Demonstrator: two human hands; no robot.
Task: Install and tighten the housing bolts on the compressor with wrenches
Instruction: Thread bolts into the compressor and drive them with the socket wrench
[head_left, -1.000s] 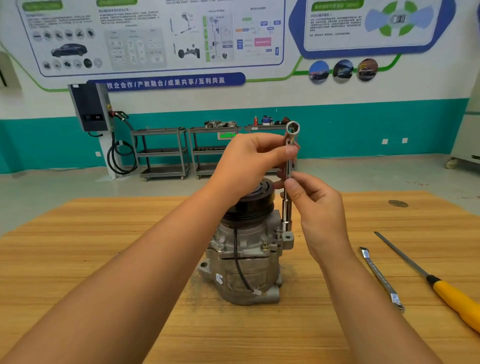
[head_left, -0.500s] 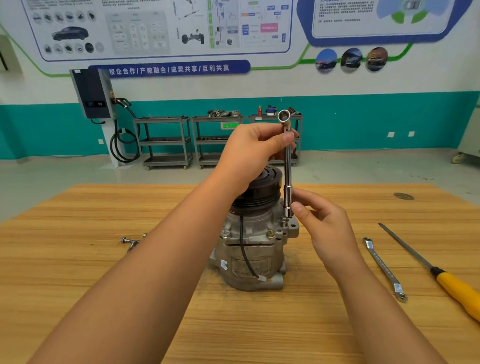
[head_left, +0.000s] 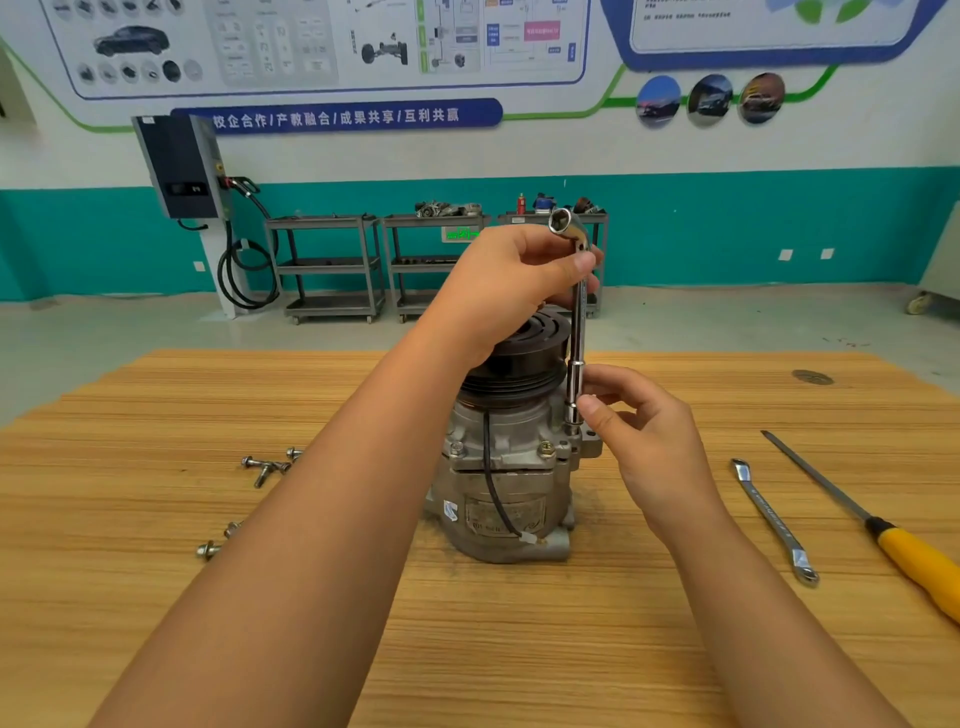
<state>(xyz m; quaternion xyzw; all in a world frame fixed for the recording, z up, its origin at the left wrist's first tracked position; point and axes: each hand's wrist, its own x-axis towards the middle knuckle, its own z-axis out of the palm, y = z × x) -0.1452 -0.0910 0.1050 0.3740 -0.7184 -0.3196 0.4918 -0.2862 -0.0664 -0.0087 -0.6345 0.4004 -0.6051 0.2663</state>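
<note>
Gripping upright wrench (head_left: 578, 332) near top: left hand (head_left: 511, 291), fingers (head_left: 575, 267) curled round shaft; right hand (head_left: 649, 441) pinches lower socket end atop compressor (head_left: 506, 457) flange.

right hand (head_left: 644, 431) slid down the wrench (head_left: 578, 322), well below the left hand's (head_left: 509, 291) grip, now pinching its socket end | bent head above that grip swung leftward | loose bolts (head_left: 265, 465) come into view

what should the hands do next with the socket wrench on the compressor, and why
Probably twist the socket wrench with the left hand while the right hand steadies its lower end. It stands upright with its socket down on the compressor flange, and the left hand grips the top bend.
</note>
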